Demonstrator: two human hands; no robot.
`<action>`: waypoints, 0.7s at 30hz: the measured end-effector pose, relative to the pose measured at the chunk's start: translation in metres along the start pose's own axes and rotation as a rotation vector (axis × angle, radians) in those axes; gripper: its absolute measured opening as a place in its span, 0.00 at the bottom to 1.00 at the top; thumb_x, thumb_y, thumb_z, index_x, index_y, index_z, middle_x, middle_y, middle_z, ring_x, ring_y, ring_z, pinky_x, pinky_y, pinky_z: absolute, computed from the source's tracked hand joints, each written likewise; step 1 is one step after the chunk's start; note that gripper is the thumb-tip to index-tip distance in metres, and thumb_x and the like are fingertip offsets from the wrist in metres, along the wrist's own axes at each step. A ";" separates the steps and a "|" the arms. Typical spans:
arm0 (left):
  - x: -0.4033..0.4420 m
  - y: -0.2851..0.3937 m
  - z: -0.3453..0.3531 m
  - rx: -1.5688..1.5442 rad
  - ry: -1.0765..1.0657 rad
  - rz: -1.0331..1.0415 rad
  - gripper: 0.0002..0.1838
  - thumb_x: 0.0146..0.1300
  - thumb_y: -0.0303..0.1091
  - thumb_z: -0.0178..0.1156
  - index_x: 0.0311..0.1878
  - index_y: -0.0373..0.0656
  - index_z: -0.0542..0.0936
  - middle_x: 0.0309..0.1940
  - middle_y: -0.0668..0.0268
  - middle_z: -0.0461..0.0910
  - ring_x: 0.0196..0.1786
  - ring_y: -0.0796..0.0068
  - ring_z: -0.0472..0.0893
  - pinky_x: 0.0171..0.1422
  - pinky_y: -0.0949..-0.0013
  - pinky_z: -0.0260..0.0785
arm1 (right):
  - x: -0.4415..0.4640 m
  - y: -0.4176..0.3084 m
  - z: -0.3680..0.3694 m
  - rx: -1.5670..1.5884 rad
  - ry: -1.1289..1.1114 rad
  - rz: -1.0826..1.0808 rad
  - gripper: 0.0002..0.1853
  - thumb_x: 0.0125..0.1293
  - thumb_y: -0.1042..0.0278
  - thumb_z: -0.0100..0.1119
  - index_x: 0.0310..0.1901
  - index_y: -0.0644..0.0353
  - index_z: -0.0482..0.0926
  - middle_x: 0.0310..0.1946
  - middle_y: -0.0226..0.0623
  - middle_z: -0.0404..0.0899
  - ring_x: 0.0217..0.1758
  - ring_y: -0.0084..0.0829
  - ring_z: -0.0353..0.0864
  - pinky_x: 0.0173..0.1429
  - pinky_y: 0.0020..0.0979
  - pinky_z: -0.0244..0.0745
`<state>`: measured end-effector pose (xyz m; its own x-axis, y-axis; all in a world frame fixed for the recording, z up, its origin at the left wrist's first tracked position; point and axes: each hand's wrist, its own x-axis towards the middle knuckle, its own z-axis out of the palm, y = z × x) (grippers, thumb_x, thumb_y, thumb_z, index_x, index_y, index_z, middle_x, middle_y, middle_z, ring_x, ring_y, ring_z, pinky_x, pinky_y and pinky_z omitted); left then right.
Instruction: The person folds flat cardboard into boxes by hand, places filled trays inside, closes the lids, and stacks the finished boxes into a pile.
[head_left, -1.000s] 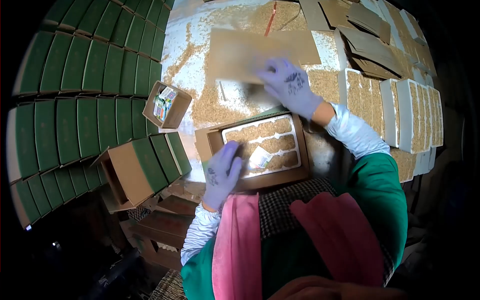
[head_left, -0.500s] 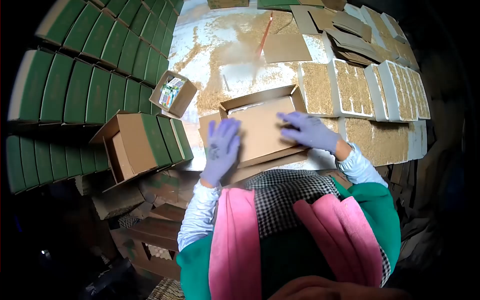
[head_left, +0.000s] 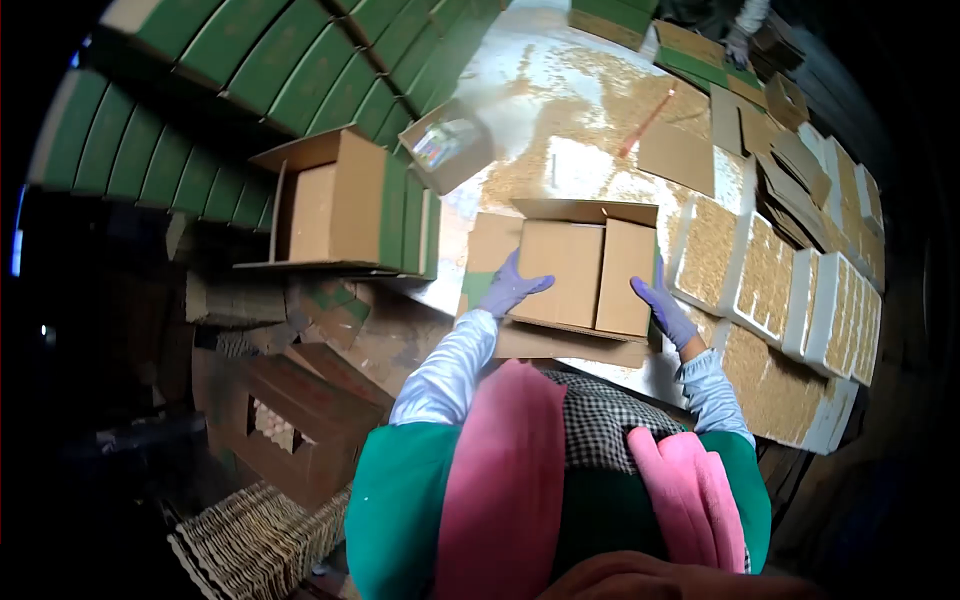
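Observation:
In front of me a brown cardboard box (head_left: pixel 562 275) sits on the table, its two side flaps folded inward and meeting at a seam right of the middle. The long back flap (head_left: pixel 585 211) and front flap (head_left: pixel 572 345) stick outward. My left hand (head_left: pixel 512 287), in a purple glove, clasps the left side with the thumb over the top. My right hand (head_left: pixel 664 308), gloved alike, holds the right side, thumb on the edge and fingers along the outer wall. What lies inside is covered by the flaps.
Green cartons (head_left: pixel 260 75) are stacked at left, with an open carton (head_left: pixel 330 205) beside them. A small box of colourful packets (head_left: pixel 450 150) stands on the table. White foam blocks with tan grains (head_left: pixel 765 285) line the right. Another person's gloved hand (head_left: pixel 738 50) shows at the back.
My view has turned, shifting the scene. My hands have gone from above the sheet in the open box to its two sides, and the side flaps are now folded in.

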<state>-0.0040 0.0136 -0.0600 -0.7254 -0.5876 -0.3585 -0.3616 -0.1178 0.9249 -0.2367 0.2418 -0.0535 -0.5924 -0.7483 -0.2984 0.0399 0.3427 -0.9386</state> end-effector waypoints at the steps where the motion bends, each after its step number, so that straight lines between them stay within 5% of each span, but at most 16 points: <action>1: -0.001 0.006 -0.007 -0.029 -0.036 -0.027 0.44 0.50 0.42 0.78 0.67 0.34 0.68 0.57 0.57 0.80 0.59 0.67 0.78 0.67 0.66 0.69 | -0.018 -0.053 0.018 0.136 0.013 0.032 0.55 0.61 0.52 0.69 0.78 0.67 0.41 0.69 0.48 0.63 0.70 0.38 0.67 0.72 0.34 0.65; 3: -0.003 0.007 -0.022 0.063 -0.060 0.114 0.43 0.56 0.41 0.74 0.70 0.34 0.66 0.57 0.56 0.79 0.61 0.67 0.78 0.68 0.68 0.67 | -0.028 -0.089 0.031 0.321 -0.062 0.012 0.46 0.63 0.57 0.65 0.76 0.63 0.49 0.64 0.48 0.69 0.64 0.38 0.75 0.65 0.36 0.74; 6: -0.084 0.075 -0.081 -0.453 0.091 0.277 0.36 0.62 0.35 0.69 0.70 0.34 0.67 0.58 0.56 0.79 0.62 0.69 0.76 0.69 0.68 0.66 | -0.032 -0.114 0.040 0.798 -0.171 0.153 0.32 0.69 0.59 0.58 0.69 0.65 0.64 0.62 0.45 0.75 0.61 0.38 0.79 0.63 0.38 0.77; 7: -0.124 0.105 -0.112 -0.258 0.268 0.369 0.28 0.65 0.28 0.63 0.68 0.33 0.70 0.59 0.57 0.78 0.64 0.70 0.74 0.70 0.67 0.64 | -0.034 -0.137 0.053 0.863 -0.197 0.126 0.28 0.71 0.58 0.55 0.67 0.66 0.67 0.60 0.45 0.76 0.61 0.37 0.79 0.63 0.37 0.77; 9: -0.175 0.136 -0.174 0.317 1.019 0.838 0.27 0.65 0.26 0.62 0.67 0.33 0.71 0.60 0.57 0.77 0.65 0.67 0.73 0.73 0.65 0.60 | -0.024 -0.176 0.087 0.937 -0.241 0.023 0.23 0.77 0.58 0.46 0.61 0.68 0.74 0.55 0.42 0.80 0.58 0.33 0.81 0.62 0.34 0.77; 10: -0.189 0.153 -0.205 0.317 1.305 0.758 0.28 0.65 0.28 0.63 0.67 0.32 0.70 0.63 0.56 0.74 0.68 0.65 0.70 0.75 0.63 0.57 | -0.013 -0.189 0.105 0.963 -0.322 -0.091 0.22 0.79 0.57 0.43 0.58 0.68 0.75 0.53 0.41 0.81 0.56 0.31 0.82 0.61 0.32 0.77; 12: -0.186 0.133 -0.278 0.019 1.385 0.609 0.30 0.66 0.33 0.64 0.68 0.32 0.68 0.65 0.56 0.72 0.69 0.65 0.68 0.77 0.62 0.53 | 0.022 -0.203 0.152 0.879 -0.203 -0.150 0.21 0.79 0.55 0.44 0.54 0.65 0.78 0.48 0.38 0.83 0.50 0.27 0.83 0.57 0.29 0.79; 14: -0.173 0.064 -0.365 0.000 0.828 0.398 0.28 0.70 0.37 0.61 0.68 0.34 0.69 0.63 0.56 0.73 0.67 0.66 0.70 0.76 0.62 0.57 | 0.018 -0.250 0.203 0.763 -0.400 -0.249 0.18 0.78 0.56 0.49 0.51 0.64 0.80 0.43 0.36 0.83 0.45 0.24 0.82 0.53 0.29 0.78; 15: -0.171 0.038 -0.392 0.120 0.797 0.371 0.26 0.72 0.38 0.57 0.67 0.34 0.70 0.63 0.56 0.74 0.66 0.66 0.72 0.73 0.63 0.60 | 0.032 -0.243 0.229 0.541 -0.378 -0.347 0.17 0.76 0.58 0.52 0.51 0.65 0.80 0.45 0.35 0.83 0.48 0.23 0.81 0.57 0.27 0.76; 16: -0.174 0.014 -0.409 0.240 0.759 0.344 0.23 0.74 0.38 0.54 0.66 0.35 0.71 0.62 0.55 0.75 0.64 0.66 0.73 0.71 0.64 0.62 | 0.026 -0.261 0.258 0.682 -0.472 -0.175 0.27 0.72 0.55 0.58 0.62 0.69 0.72 0.56 0.41 0.78 0.61 0.28 0.75 0.67 0.30 0.69; 18: -0.165 -0.029 -0.432 0.338 0.701 0.332 0.24 0.74 0.38 0.53 0.67 0.35 0.69 0.63 0.55 0.74 0.63 0.65 0.74 0.69 0.64 0.64 | 0.042 -0.272 0.315 0.520 -0.450 -0.373 0.54 0.63 0.46 0.66 0.75 0.74 0.44 0.71 0.53 0.60 0.75 0.40 0.59 0.78 0.34 0.53; 21: -0.132 -0.046 -0.432 0.123 0.774 0.505 0.33 0.68 0.37 0.62 0.72 0.35 0.63 0.66 0.55 0.71 0.64 0.61 0.72 0.70 0.60 0.64 | 0.059 -0.273 0.381 0.276 -0.271 -0.239 0.68 0.56 0.38 0.69 0.75 0.78 0.32 0.73 0.63 0.54 0.78 0.47 0.54 0.78 0.36 0.52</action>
<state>0.3610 -0.2491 -0.0007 -0.2372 -0.9213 0.3081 -0.2008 0.3569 0.9123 0.0237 -0.1123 0.1196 -0.3808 -0.9221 -0.0682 0.1628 0.0057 -0.9866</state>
